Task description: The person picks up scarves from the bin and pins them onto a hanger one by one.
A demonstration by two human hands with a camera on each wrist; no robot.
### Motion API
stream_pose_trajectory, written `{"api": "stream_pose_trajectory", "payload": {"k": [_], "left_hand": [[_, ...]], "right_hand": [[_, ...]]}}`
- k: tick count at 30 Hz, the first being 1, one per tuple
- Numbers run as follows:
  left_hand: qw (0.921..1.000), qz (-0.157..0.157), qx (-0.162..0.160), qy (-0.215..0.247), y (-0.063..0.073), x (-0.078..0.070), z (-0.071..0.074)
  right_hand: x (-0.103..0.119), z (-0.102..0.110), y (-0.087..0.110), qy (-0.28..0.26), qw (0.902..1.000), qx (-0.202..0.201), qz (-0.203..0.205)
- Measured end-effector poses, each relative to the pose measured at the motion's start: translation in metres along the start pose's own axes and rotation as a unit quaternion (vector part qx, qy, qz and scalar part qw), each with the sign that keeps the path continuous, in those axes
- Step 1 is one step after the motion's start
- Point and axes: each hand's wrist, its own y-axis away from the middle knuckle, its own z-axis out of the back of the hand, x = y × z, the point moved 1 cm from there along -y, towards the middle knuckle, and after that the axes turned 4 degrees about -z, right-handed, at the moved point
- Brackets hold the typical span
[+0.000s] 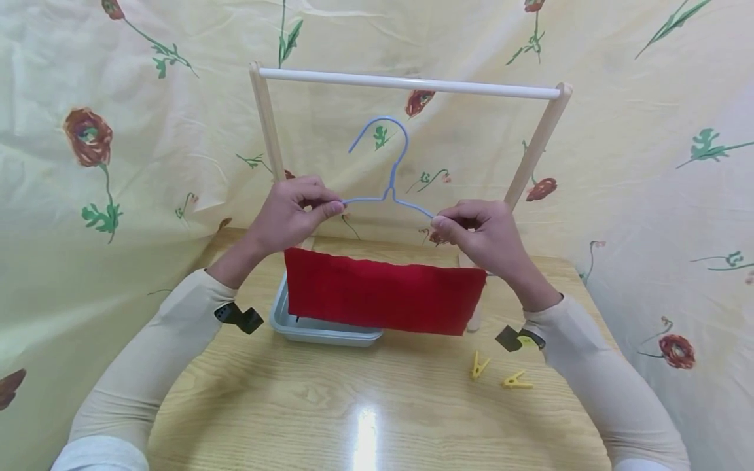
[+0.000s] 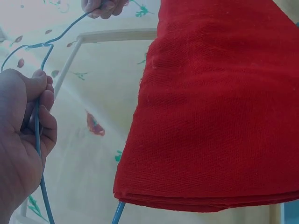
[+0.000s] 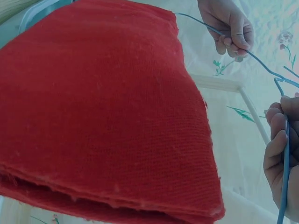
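Observation:
A blue wire hanger [image 1: 391, 186] is held up in front of me with its hook upward. My left hand [image 1: 300, 212] pinches the hanger's left shoulder between thumb and fingers, and my right hand [image 1: 480, 232] pinches the right shoulder. Over the hanger's lower bar hangs a folded red cloth [image 1: 385, 292]. In the left wrist view the cloth [image 2: 219, 112] shows several layers at its edge, with the bar poking out beside it. The right wrist view shows the cloth [image 3: 107, 107] hanging close to the right hand [image 3: 282, 144].
Behind the hanger stands a wooden rack with a white rod [image 1: 406, 83]. A light blue tray [image 1: 330, 337] sits on the wooden table [image 1: 283, 405], partly hidden by the cloth. Two yellow clothespins, one upright-looking clothespin [image 1: 478, 366] and one sideways clothespin [image 1: 517, 381], lie at the right.

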Motion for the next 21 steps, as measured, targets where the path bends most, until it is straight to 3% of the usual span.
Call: {"api": "stream_pose_trajectory", "payload": {"k": [11, 21], "left_hand": [[0.9997, 0.018, 0.001, -0.017, -0.008, -0.007, 0.006], [0.9992, 0.028, -0.017, -0.023, -0.010, -0.004, 0.012]], "right_hand": [[0.009, 0.012, -0.002, 0.036, 0.9988, 0.026, -0.022], [0.011, 0.031, 0.005, 0.088, 0.9946, 0.022, -0.050]]}}
